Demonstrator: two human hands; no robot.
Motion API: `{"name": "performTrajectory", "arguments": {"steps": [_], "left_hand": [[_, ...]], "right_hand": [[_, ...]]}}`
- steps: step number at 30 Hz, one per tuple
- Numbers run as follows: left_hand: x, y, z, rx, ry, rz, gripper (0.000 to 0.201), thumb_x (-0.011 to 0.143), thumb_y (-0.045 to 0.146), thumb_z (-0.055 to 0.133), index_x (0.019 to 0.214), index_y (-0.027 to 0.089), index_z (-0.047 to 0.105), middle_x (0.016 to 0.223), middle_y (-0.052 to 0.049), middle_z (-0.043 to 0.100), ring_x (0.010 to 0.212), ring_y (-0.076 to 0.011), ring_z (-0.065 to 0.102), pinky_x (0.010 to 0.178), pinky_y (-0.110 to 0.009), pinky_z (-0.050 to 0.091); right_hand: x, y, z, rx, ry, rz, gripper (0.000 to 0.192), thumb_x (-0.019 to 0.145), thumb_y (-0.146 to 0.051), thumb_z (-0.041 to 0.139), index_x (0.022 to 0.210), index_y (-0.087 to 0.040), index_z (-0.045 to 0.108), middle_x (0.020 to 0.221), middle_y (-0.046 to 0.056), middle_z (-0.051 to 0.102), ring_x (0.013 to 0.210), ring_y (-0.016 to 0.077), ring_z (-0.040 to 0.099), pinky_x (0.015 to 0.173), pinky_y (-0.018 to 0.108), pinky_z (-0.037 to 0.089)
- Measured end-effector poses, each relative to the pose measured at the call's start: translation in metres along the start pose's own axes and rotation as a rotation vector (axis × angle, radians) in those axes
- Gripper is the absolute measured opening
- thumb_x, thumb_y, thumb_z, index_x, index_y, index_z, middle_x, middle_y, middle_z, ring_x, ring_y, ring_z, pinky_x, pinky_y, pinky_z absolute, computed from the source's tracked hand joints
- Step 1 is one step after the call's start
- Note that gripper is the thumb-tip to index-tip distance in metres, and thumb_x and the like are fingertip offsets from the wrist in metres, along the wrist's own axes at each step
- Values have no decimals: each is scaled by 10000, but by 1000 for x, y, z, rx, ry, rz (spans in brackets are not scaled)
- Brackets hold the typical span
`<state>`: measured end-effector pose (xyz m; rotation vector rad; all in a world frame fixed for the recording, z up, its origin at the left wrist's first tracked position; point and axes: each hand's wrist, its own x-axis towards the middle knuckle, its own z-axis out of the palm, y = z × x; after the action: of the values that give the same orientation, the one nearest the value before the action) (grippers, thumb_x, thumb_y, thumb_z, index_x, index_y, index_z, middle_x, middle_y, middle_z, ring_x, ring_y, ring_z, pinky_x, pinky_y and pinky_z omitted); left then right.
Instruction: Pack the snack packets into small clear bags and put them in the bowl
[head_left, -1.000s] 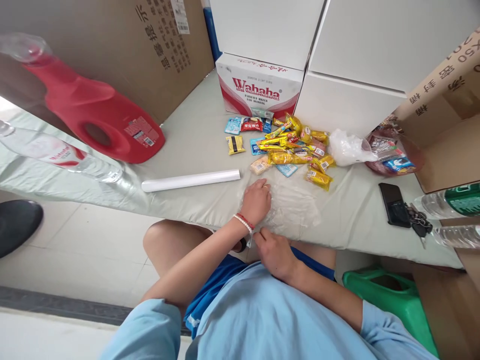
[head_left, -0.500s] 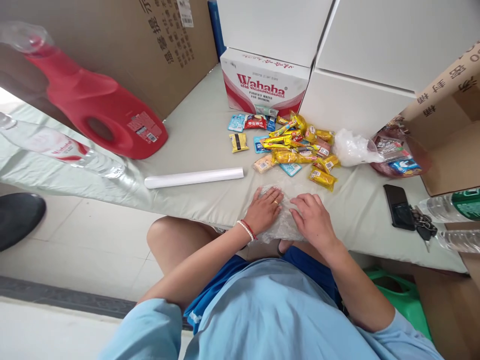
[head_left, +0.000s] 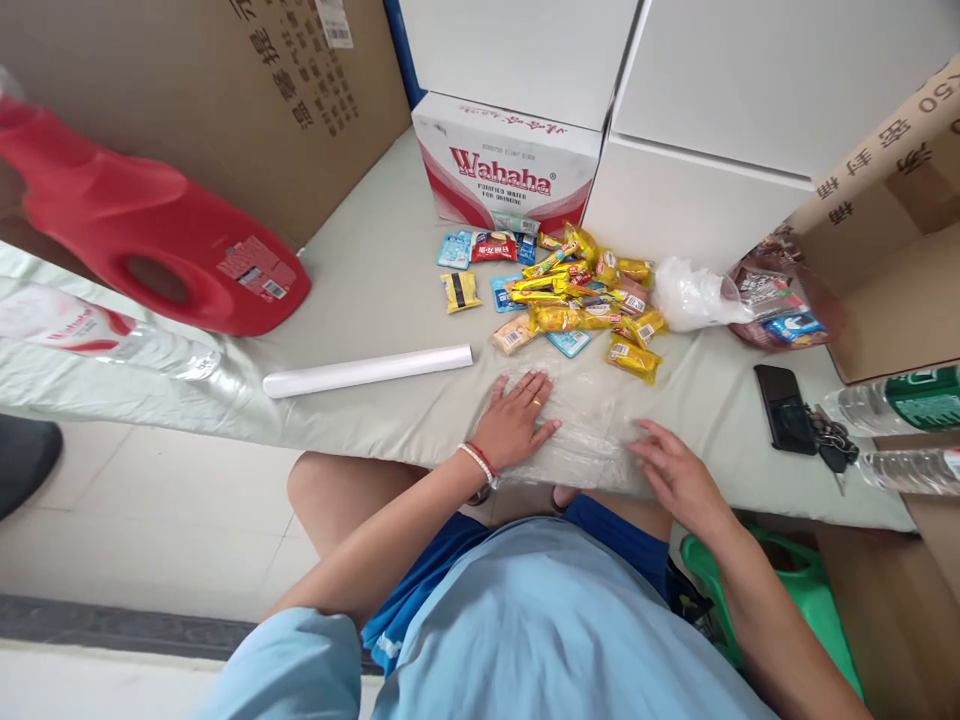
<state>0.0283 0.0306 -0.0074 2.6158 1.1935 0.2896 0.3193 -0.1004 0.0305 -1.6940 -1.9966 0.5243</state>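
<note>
A clear plastic bag (head_left: pixel 581 425) lies flattened and wrinkled at the front edge of the cloth-covered surface. My left hand (head_left: pixel 514 420) rests flat on its left side, fingers spread. At the bag's right edge is my right hand (head_left: pixel 679 470), fingers apart; whether they touch the film I cannot tell. Just beyond the bag lies a loose pile of wrapped snacks (head_left: pixel 574 315), mostly in yellow wrappers, with a few blue and red packets. A white paper roll (head_left: pixel 367 371) lies left of my left hand.
A red detergent jug (head_left: pixel 150 230) and a Wahaha water bottle (head_left: pixel 105 330) lie at the left. Behind the snacks stands a Wahaha carton (head_left: pixel 510 165). To the right are a white plastic bag (head_left: pixel 690 295), a phone (head_left: pixel 785 408), keys (head_left: pixel 832 440) and water bottles (head_left: pixel 892 405).
My right hand has moved right, away from my left hand, and more of the flattened bag shows between them. My left hand stays on the bag. The view has shifted slightly.
</note>
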Motion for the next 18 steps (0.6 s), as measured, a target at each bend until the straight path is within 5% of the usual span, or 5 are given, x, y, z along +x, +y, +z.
{"name": "performTrajectory", "arguments": {"steps": [3, 7, 11, 15, 18], "left_hand": [[-2, 4, 0, 29, -19, 34, 769, 1029, 646, 372, 1643, 190, 298, 1714, -134, 298, 1598, -289, 263, 1299, -632, 61], [-4, 5, -4, 33, -22, 80, 788, 1028, 647, 381, 1654, 183, 265, 1721, -146, 277, 1607, -283, 239, 1301, -619, 49], [-13, 3, -9, 39, 9, 74, 687, 1059, 527, 383, 1650, 189, 284, 1714, -136, 303, 1601, -266, 260, 1307, -561, 131], [-20, -3, -9, 48, 52, -67, 579, 1074, 409, 353, 1609, 192, 386, 1674, -127, 394, 1566, -264, 344, 1285, -526, 228], [-20, -6, -8, 78, 87, -239, 571, 1071, 435, 347, 1580, 193, 434, 1657, -134, 420, 1556, -288, 358, 1279, -599, 197]], "right_hand": [[30, -16, -3, 38, 110, -16, 332, 1053, -313, 469, 1241, -285, 740, 1356, 87, 676, 1210, 222, 672, 1063, 413, 553], [76, -27, 26, -101, -122, -201, 422, 1074, -388, 452, 1402, -228, 664, 1497, 117, 604, 1420, 269, 523, 1202, 495, 425], [111, 4, 46, -283, -198, -169, 506, 1090, -401, 399, 1532, -204, 547, 1654, 112, 423, 1552, 314, 341, 1262, 579, 293], [128, 32, 39, -274, -200, -198, 514, 1082, -400, 417, 1544, -206, 530, 1654, 109, 424, 1548, 287, 349, 1261, 530, 321], [128, 23, 32, -248, -145, -207, 460, 1063, -348, 456, 1445, -155, 625, 1602, 166, 482, 1517, 307, 393, 1230, 550, 369]]}}
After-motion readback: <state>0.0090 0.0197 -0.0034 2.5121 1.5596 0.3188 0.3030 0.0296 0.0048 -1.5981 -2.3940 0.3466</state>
